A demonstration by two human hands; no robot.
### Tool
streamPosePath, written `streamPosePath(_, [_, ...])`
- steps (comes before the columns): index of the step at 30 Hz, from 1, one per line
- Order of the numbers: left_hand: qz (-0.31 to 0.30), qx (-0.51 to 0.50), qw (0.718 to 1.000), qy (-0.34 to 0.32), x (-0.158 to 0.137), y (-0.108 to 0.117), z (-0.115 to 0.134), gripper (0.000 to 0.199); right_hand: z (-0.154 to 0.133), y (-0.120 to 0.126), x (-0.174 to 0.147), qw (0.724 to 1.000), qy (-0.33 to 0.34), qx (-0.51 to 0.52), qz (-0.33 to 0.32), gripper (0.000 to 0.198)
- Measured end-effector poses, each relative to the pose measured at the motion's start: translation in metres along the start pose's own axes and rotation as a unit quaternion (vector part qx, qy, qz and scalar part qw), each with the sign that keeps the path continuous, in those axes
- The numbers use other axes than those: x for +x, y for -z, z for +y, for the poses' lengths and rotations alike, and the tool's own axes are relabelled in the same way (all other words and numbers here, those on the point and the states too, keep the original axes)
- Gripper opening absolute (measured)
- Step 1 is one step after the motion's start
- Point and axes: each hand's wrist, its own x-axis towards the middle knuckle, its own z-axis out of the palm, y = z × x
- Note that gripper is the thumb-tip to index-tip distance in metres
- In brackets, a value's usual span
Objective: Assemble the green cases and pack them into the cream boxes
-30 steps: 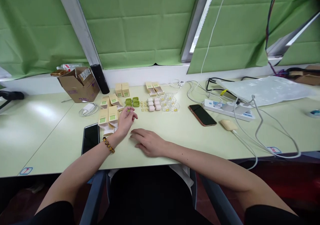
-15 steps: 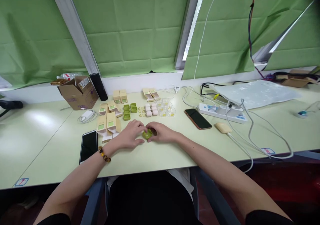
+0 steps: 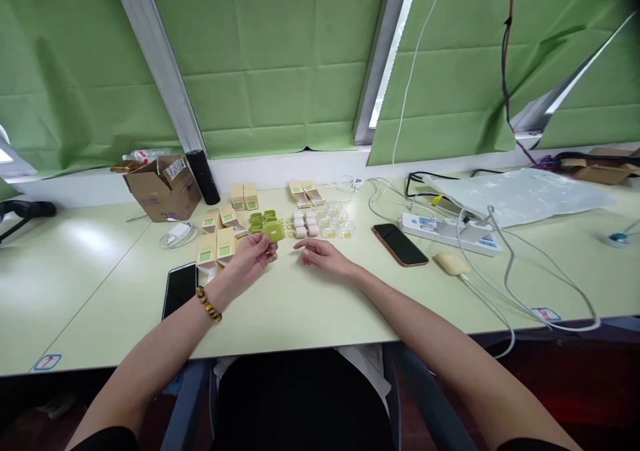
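My left hand pinches a small green square container by its edge, lifted and tilted so a flat face shows. My right hand is to the right of it, apart from it, fingers loosely extended and holding nothing. Behind the held piece are several similar green containers, partly hidden by it. Right of these lie tiny yellowish pieces, small pale pink blocks in rows, and clear plastic cups with yellow bits in them. Small kraft boxes with green windows stand beside my left hand.
A dark phone lies near my left forearm, another phone to the right. Beyond that are a white power strip, a cream oval device and looping cables. A cardboard carton and black cylinder stand back left.
Both hands held the green container together; now my right hand has let go and moved slightly right. My left hand has raised and turned the container toward the other green ones.
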Motion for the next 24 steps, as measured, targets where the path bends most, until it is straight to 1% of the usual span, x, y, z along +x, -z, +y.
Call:
streamPosePath(2, [-0.014,-0.041,0.999,-0.003,-0.003,-0.002,0.000,0.043,0.000,-0.001,-0.001,1.000,-0.003,-0.015,-0.011,0.052])
streamPosePath(4, [-0.027,-0.061,0.998,-0.003,-0.005,-0.003,0.000,0.042,-0.001,-0.002,-0.001,0.999,-0.002,-0.030,-0.017,0.050])
streamPosePath(8, [-0.038,-0.078,0.996,-0.011,-0.008,-0.008,0.002,0.041,-0.002,-0.002,-0.002,0.999,-0.003,-0.048,-0.018,0.048])
streamPosePath(16, [-0.057,-0.093,0.993,-0.037,-0.008,-0.010,0.003,0.025,-0.003,-0.001,-0.002,0.997,0.002,-0.078,-0.027,0.045])
streamPosePath(19, [-0.050,-0.079,0.995,-0.042,-0.009,-0.010,0.004,0.023,-0.005,-0.002,-0.003,0.996,-0.004,-0.082,-0.029,0.044])
streamPosePath(22, [-0.027,-0.034,0.998,-0.055,-0.009,-0.013,0.004,0.033,-0.008,-0.002,-0.004,0.996,-0.005,-0.080,-0.032,0.044])
streamPosePath(24, [-0.020,0.004,0.998,-0.066,-0.009,-0.015,0.002,0.034,-0.008,-0.003,-0.004,0.996,-0.003,-0.078,-0.033,0.044])
